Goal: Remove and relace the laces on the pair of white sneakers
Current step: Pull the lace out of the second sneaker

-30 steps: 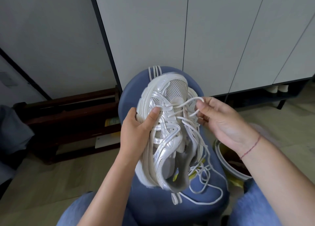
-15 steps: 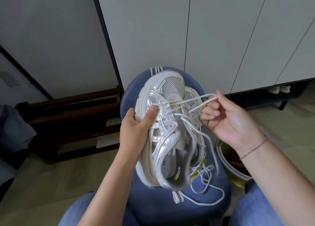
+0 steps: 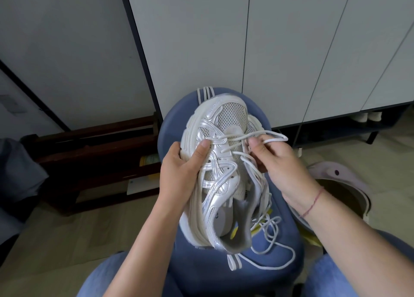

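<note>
The white sneaker (image 3: 224,180) is held just above the blue stool (image 3: 264,283), toe pointing away toward the cabinet (image 3: 280,50) behind the stool. The left hand (image 3: 179,173) has its grip curled round the sole edge, thumb pressed on the silver upper. The right hand (image 3: 280,162) has its grip pinching a loop of the lace (image 3: 275,137) near the toe-end eyelets, the rest lying in loose coils on the stool's seat, with a bin (image 3: 349,184) just right of the stool and a dark wooden rack (image 3: 100,144) to its left.
</note>
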Action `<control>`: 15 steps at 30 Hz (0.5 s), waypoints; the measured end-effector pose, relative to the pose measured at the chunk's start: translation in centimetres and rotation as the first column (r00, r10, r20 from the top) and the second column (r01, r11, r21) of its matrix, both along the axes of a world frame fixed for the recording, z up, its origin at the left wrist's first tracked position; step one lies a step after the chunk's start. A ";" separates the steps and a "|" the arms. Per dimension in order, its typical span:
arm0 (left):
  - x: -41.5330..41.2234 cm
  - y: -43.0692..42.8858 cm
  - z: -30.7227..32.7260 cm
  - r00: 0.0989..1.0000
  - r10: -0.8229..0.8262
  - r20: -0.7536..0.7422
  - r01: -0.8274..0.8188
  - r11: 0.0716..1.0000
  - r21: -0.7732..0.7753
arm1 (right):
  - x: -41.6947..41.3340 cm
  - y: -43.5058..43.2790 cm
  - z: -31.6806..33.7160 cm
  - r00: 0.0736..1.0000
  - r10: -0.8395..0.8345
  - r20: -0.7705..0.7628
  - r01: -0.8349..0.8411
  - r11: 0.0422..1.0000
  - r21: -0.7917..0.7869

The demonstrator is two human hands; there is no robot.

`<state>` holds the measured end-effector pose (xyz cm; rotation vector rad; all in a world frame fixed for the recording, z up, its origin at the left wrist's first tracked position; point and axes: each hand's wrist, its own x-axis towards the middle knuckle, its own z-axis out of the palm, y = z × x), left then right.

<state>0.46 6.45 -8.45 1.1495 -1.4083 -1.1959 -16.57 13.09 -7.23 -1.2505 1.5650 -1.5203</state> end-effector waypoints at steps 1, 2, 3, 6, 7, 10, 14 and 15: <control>0.1 0.0 0.1 1.000 -0.001 0.002 0.001 1.000 0.001 | -0.2 -0.1 0.1 0.986 0.001 0.168 0.000 1.000 -0.008; 0.2 -0.1 0.1 1.000 0.000 0.002 0.000 1.000 0.002 | -0.5 -0.3 0.3 0.933 0.023 0.359 -0.018 1.000 -0.017; 0.3 -0.1 0.2 1.000 0.005 0.002 -0.005 1.000 -0.001 | -1.0 -0.3 0.6 0.832 0.062 0.551 -0.047 0.998 -0.042; 0.4 -0.2 0.2 1.000 0.019 0.000 -0.019 1.000 -0.018 | -2.7 -0.3 1.4 0.451 0.132 0.883 -0.048 0.991 -0.123; 0.4 -0.2 0.2 1.000 0.021 -0.001 -0.021 1.000 -0.018 | -3.1 -0.3 1.3 0.382 0.126 0.915 -0.027 0.992 -0.126; 0.2 -0.2 0.0 1.000 0.021 -0.002 -0.021 1.000 0.001 | -3.1 -0.4 1.1 0.465 0.087 0.881 -0.069 0.996 -0.062; -0.1 -0.2 -0.2 1.000 0.017 -0.002 -0.017 1.000 0.000 | -1.2 -0.2 0.1 0.933 0.063 0.354 -0.120 0.983 0.142; -0.1 -0.2 -0.2 1.000 0.015 -0.004 -0.015 1.000 -0.001 | -0.8 -0.2 -0.2 0.982 0.060 0.181 -0.088 0.985 0.147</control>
